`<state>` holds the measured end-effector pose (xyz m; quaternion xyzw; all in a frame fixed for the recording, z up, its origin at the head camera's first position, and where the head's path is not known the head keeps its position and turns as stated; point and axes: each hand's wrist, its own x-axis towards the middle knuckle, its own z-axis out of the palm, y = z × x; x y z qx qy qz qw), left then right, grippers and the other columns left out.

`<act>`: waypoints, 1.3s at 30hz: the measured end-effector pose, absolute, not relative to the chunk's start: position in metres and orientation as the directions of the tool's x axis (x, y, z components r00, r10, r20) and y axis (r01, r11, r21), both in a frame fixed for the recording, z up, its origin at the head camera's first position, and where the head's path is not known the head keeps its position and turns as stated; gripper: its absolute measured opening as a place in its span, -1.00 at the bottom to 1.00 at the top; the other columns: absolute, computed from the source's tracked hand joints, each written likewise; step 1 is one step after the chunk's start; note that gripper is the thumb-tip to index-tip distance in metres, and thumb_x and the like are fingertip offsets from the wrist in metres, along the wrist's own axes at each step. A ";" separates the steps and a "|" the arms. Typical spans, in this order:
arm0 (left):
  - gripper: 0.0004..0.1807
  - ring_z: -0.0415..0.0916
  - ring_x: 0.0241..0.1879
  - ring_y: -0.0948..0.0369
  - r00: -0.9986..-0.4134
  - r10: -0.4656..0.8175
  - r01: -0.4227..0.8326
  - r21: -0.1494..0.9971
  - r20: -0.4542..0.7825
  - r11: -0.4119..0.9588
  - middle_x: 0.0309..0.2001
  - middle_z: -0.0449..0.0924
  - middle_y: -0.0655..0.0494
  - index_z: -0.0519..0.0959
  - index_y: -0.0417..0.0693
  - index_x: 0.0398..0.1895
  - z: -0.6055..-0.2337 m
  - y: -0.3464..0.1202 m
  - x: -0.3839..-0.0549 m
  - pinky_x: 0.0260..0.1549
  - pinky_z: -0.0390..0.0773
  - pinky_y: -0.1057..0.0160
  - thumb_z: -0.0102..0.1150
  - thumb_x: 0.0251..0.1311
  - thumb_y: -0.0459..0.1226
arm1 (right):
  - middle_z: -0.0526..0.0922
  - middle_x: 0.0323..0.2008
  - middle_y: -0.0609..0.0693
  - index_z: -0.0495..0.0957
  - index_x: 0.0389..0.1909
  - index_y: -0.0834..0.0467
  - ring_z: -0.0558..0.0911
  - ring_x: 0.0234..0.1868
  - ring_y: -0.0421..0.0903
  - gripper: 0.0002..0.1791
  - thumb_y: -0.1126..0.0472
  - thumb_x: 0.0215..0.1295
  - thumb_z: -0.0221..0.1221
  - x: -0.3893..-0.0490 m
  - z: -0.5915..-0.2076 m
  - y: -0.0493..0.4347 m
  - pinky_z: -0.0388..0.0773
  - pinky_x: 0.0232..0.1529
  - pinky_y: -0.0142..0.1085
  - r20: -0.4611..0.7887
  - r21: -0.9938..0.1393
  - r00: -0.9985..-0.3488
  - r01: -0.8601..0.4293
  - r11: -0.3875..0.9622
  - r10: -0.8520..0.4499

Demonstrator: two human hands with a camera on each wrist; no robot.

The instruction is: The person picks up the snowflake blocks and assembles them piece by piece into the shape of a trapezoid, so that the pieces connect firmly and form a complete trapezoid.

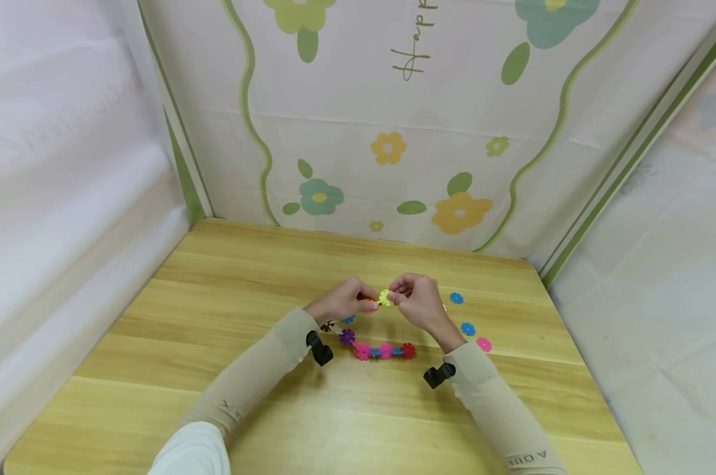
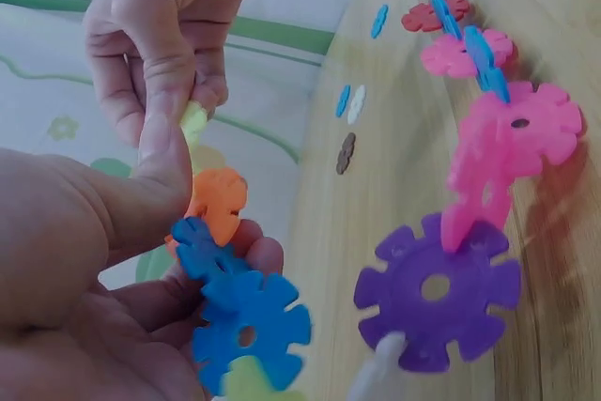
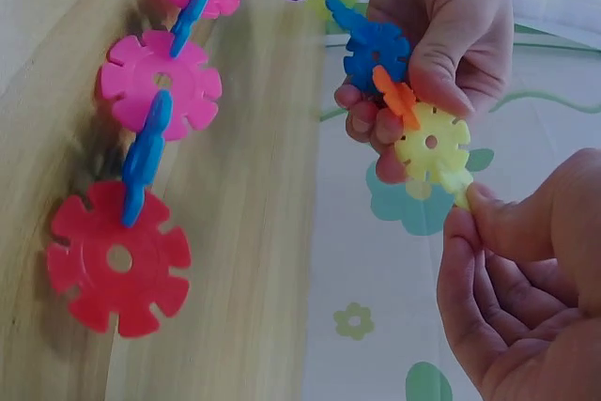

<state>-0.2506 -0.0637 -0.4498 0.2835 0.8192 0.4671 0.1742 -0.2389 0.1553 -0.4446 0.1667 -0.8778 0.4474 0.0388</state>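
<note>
A chain of slotted plastic flower discs curves from the hands down to the table. My left hand [image 1: 346, 301] grips it around the orange disc [image 2: 218, 206] and the blue disc [image 3: 362, 68], thumb on top. Beyond the orange one stands a yellow disc [image 3: 413, 149]. My right hand [image 1: 420, 302] pinches a pale yellow disc [image 3: 457, 181] edge-on between thumb and fingertips, right at the yellow disc's rim. Its far side is hidden by the fingers. Lower along the chain come a purple disc [image 2: 394, 298], pink discs [image 3: 141, 82] joined by blue ones, and a red disc [image 3: 75, 241] at the end.
Loose discs lie on the wooden table [image 1: 274, 415] right of my right hand: blue [image 1: 456, 298], another blue [image 1: 467, 328] and pink [image 1: 484, 344]. A brown disc [image 2: 346, 153] and a white disc [image 2: 357, 104] show in the left wrist view. Printed fabric walls [image 1: 334, 92] enclose the table.
</note>
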 end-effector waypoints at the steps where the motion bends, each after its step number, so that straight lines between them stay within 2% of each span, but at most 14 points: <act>1: -0.76 0.57 -0.24 0.09 -0.780 0.625 0.302 0.867 -0.015 0.397 -0.06 0.74 -0.37 0.73 -0.37 -0.03 -0.451 -0.063 -0.251 -0.22 0.55 0.33 0.13 0.54 -0.37 | 0.77 -0.40 0.08 0.70 -0.29 0.28 0.75 -0.37 0.12 -0.92 0.33 0.36 0.38 -0.239 -0.445 0.155 0.67 -0.39 -0.33 0.219 -0.772 -0.943 -0.325 0.545 -0.252; 4: -0.78 0.55 -0.28 0.15 -0.787 0.617 0.308 0.866 -0.001 0.394 -0.09 0.74 -0.35 0.75 -0.29 -0.08 -0.451 -0.060 -0.252 -0.23 0.57 0.30 0.13 0.55 -0.36 | 0.77 -0.39 0.09 0.70 -0.28 0.29 0.73 -0.39 0.02 -0.90 0.31 0.38 0.38 -0.239 -0.445 0.157 0.69 -0.39 -0.33 0.230 -0.776 -0.945 -0.323 0.542 -0.233; 7: -0.79 0.55 -0.29 0.20 -0.791 0.612 0.317 0.860 0.006 0.401 -0.09 0.75 -0.32 0.76 -0.24 -0.09 -0.450 -0.058 -0.252 -0.20 0.61 0.26 0.14 0.54 -0.34 | 0.77 -0.37 0.09 0.70 -0.27 0.26 0.74 -0.37 0.03 -0.91 0.31 0.38 0.39 -0.240 -0.446 0.160 0.70 -0.38 -0.34 0.231 -0.783 -0.947 -0.318 0.534 -0.224; 12: -0.79 0.61 -0.27 0.09 -0.776 0.629 0.354 0.847 0.030 0.396 -0.09 0.77 -0.30 0.77 -0.22 -0.09 -0.450 -0.056 -0.253 -0.22 0.61 0.29 0.16 0.54 -0.32 | 0.77 -0.34 0.10 0.69 -0.22 0.25 0.76 -0.29 0.19 -0.91 0.29 0.40 0.37 -0.242 -0.447 0.167 0.70 -0.33 -0.36 0.223 -0.787 -0.937 -0.336 0.517 -0.269; 15: -0.79 0.66 -0.23 0.03 -0.767 0.641 0.360 0.849 0.032 0.388 -0.06 0.77 -0.31 0.77 -0.22 -0.05 -0.452 -0.056 -0.253 -0.20 0.64 0.26 0.16 0.54 -0.32 | 0.78 -0.29 0.09 0.70 -0.17 0.22 0.76 -0.24 0.19 -0.91 0.28 0.42 0.36 -0.242 -0.447 0.174 0.72 -0.27 -0.34 0.205 -0.793 -0.927 -0.346 0.501 -0.315; 20: -0.75 0.71 -0.15 0.11 -0.761 0.648 0.346 0.856 0.016 0.385 0.01 0.77 -0.28 0.75 -0.27 0.05 -0.455 -0.054 -0.251 -0.02 0.73 0.02 0.16 0.54 -0.30 | 0.79 -0.11 0.05 0.70 0.01 0.15 0.77 -0.12 -0.04 -0.75 0.08 0.47 0.34 -0.236 -0.447 0.196 0.71 -0.09 -0.35 0.148 -0.798 -0.921 -0.327 0.507 -0.361; 23: -0.73 0.70 -0.15 0.18 -0.762 0.647 0.343 0.851 0.006 0.397 0.02 0.78 -0.21 0.74 -0.28 0.08 -0.456 -0.052 -0.251 0.00 0.73 0.03 0.17 0.54 -0.29 | 0.79 -0.03 0.05 0.69 0.09 0.15 0.76 -0.07 -0.10 -0.65 -0.01 0.49 0.31 -0.232 -0.448 0.217 0.71 -0.03 -0.35 0.132 -0.780 -0.924 -0.320 0.537 -0.359; 28: -0.74 0.65 -0.19 0.21 -0.770 0.637 0.350 0.836 0.000 0.423 0.00 0.79 -0.09 0.75 -0.25 0.07 -0.456 -0.053 -0.251 -0.11 0.66 0.23 0.18 0.54 -0.29 | 0.78 -0.02 0.11 0.66 0.14 0.26 0.77 -0.05 -0.03 -0.61 0.04 0.53 0.27 -0.229 -0.451 0.272 0.73 -0.01 -0.26 0.082 -0.692 -0.948 -0.276 0.667 -0.308; 33: -0.76 0.64 -0.19 0.19 -0.774 0.634 0.341 0.837 -0.009 0.428 0.00 0.79 -0.09 0.76 -0.20 0.06 -0.455 -0.053 -0.250 -0.12 0.64 0.25 0.19 0.53 -0.29 | 0.76 -0.09 0.21 0.62 0.11 0.42 0.73 -0.09 0.03 -0.61 0.18 0.47 0.32 -0.220 -0.460 0.330 0.72 -0.05 -0.11 -0.028 -0.558 -0.966 -0.197 0.806 -0.256; 39: -0.75 0.66 -0.17 0.25 -0.773 0.634 0.351 0.821 -0.017 0.450 0.03 0.79 -0.08 0.75 -0.18 0.10 -0.453 -0.051 -0.251 -0.07 0.68 0.24 0.20 0.53 -0.27 | 0.74 -0.23 0.09 0.69 -0.07 0.35 0.66 -0.24 -0.08 -0.65 0.16 0.33 0.46 -0.206 -0.483 0.362 0.64 -0.21 -0.28 -0.124 -0.513 -0.958 -0.160 0.843 -0.258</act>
